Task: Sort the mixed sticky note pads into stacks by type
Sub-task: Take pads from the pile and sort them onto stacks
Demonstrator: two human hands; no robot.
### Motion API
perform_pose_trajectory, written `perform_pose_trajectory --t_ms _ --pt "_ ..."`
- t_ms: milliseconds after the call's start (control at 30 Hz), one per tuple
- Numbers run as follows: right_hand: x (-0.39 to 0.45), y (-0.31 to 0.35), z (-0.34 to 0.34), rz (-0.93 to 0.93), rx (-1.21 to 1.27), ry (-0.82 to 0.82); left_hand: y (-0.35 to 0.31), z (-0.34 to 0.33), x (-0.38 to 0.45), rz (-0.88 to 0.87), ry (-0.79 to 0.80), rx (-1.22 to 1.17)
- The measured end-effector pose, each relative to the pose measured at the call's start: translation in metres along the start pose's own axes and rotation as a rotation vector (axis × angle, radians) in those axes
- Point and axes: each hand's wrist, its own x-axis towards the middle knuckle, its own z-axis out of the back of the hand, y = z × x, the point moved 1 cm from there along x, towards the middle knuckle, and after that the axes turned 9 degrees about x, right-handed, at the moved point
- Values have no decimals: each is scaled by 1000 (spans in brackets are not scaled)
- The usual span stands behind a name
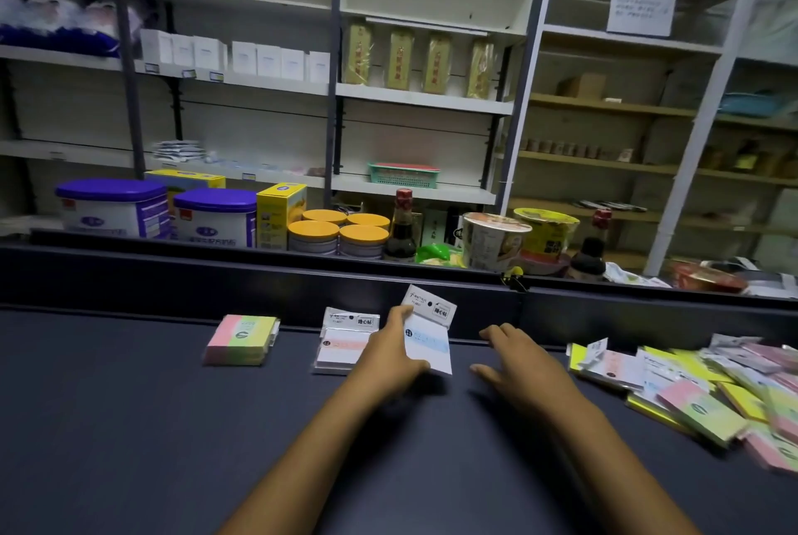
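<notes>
My left hand (391, 355) holds a white packaged sticky note pad (429, 331) with a blue band, lifted just above the dark counter (129, 426). Left of it lies a stack of similar white packaged pads (343, 344) with a pink band. Further left sits a stack of pink-and-green pads (242, 338). My right hand (516, 361) hovers palm down with straight fingers, holding nothing. A mixed pile of pads (708, 387) in yellow, pink, green and white spreads over the counter at the right.
A raised dark ledge (259, 275) runs along the back of the counter. Behind it stand tins with purple lids (112, 206), yellow-lidded jars (339, 232), a sauce bottle (401, 228) and noodle cups (494, 238). Shelving fills the background.
</notes>
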Motion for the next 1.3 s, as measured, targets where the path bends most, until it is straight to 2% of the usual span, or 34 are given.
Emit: perform_pose_trajectory --t_ms 300,633,733,867,1000,1133,1300 --pt "-13 -13 5 -26 53 -26 1 -28 9 119 105 202" --pt "-23 -25 4 -53 86 -14 -6 -40 3 27 32 746" --pt "-28 -31 6 -59 85 -2 -6 -40 3 21 41 828" --pt "-39 -42 16 -71 86 -6 -17 -38 0 -10 40 845" --pt "-60 -59 32 -95 92 -11 -48 -41 -4 -154 -52 748" --pt "-87 -82 54 -122 99 -22 -95 -57 -13 -315 11 706" --pt "-132 -123 86 -154 37 -23 -154 -94 -36 -388 10 680"
